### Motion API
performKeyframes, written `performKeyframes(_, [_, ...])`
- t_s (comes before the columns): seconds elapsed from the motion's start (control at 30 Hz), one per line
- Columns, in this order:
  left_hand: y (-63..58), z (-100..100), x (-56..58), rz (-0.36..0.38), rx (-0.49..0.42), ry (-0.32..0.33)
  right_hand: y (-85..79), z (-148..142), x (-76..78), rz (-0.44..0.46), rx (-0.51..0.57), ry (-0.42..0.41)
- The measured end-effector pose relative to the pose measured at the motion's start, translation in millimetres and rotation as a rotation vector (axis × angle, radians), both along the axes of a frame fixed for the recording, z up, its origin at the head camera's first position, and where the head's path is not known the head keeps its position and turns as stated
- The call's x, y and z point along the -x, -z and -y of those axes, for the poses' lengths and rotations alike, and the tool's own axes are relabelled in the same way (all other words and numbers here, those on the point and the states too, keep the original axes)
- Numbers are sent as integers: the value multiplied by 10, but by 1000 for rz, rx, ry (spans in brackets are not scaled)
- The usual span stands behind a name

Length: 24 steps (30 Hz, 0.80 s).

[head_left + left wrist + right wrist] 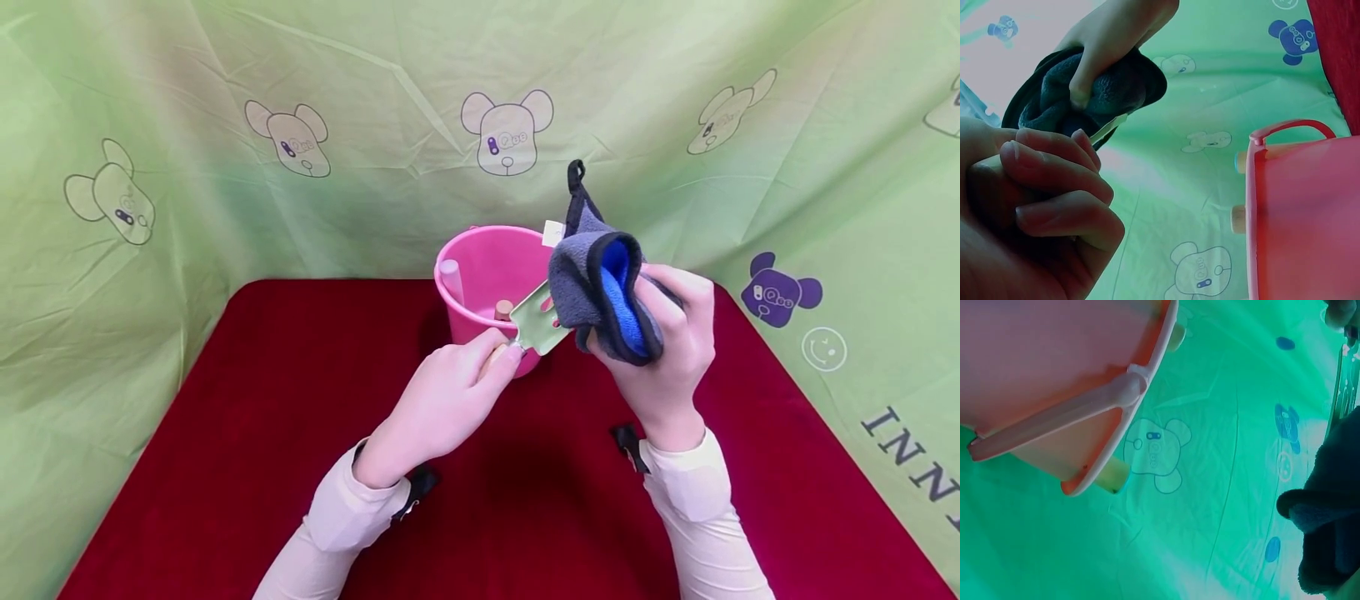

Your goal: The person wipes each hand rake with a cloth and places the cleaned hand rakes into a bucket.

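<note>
My left hand point(452, 390) grips the handle of a green slotted garden hand tool point(534, 332). Its flat metal blade slants up to the right, and the far end is covered by a cloth. That cloth point(576, 287) is grey outside, bright blue inside, with black edging, a hanging loop and a white tag. My right hand point(678, 342) holds it bunched around the blade, thumb pressed into the folds in the left wrist view. Behind the tool stands a pink bucket point(491, 236); the blade overlaps its front rim in the head view.
Inside the bucket are a pale cylindrical handle end point(451, 273) and a wooden handle end point(504, 310). A pink bucket handle point(1054, 419) hangs at its side. The table wears a dark red cover point(315, 400). Green fabric point(375, 167) with bear prints surrounds it.
</note>
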<state>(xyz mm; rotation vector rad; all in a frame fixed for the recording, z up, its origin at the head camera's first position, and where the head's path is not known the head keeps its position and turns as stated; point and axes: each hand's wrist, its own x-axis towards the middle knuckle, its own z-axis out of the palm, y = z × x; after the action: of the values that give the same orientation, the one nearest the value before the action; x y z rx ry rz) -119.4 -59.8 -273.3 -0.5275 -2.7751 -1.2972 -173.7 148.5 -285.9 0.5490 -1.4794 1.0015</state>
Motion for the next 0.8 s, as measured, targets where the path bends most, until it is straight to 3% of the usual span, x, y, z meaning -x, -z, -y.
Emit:
performKeyframes(0.4, [-22,42,19,23,-6,-31,-13,-105,41,25,65,99])
performKeyframes(0.63, [-27,73,61,-13,-35,-78,-53,-105,33,-38,91,136])
performKeyframes(0.8, [-10,95,93,-45,-69,-113,-133,-23,-51,-77,113,172])
